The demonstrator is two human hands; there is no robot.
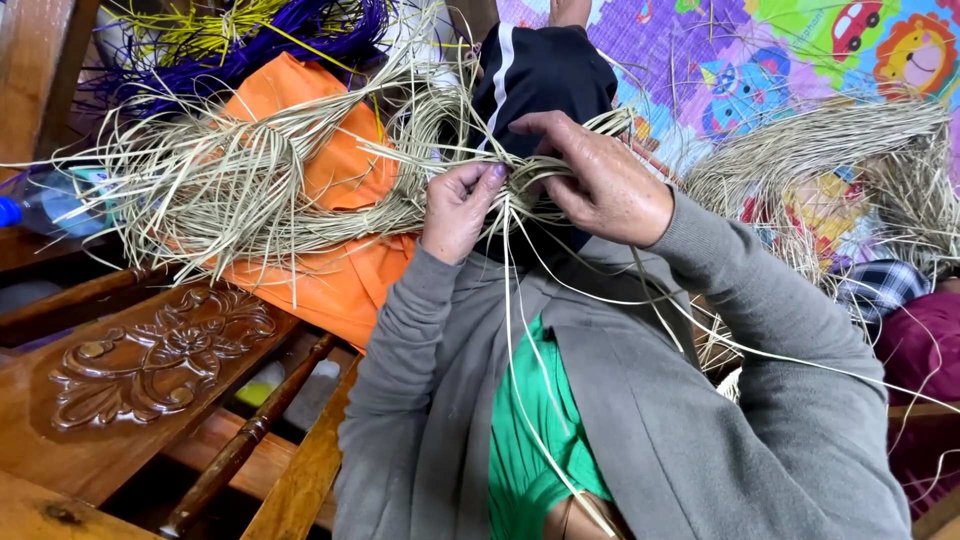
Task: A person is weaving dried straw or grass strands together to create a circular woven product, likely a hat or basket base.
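Pinching thin, flat, pale straw strands [520, 215] between thumb and fingertips, the left hand [458, 208] sits just at 9 o'clock of the right hand [600, 180], whose fingers curl down over the same woven knot of fibres, closed on them. The strands are dry, stiff and ribbon-like; loose ends fan out in every direction, and several long ones trail toward 6 o'clock across a grey knit cardigan [640, 400] and green top [530, 430]. Behind the hands, at 12 o'clock, the work rests against a knee in smooth black fabric with a white stripe [540, 70].

At 9 o'clock a tangled, looped mass of woven straw [250, 190] lies on a smooth orange cloth [340, 280]. Glossy purple and yellow fibre bundles [290, 30] lie at 11 o'clock. A dark polished wooden bench with carved floral relief [160, 360] and a turned spindle fills 7 o'clock. At 2 o'clock a second shaggy straw piece [820, 160] lies on a bright, quilted play mat [760, 50] with cartoon shapes. Checked fabric and maroon cloth lie at 3 o'clock.
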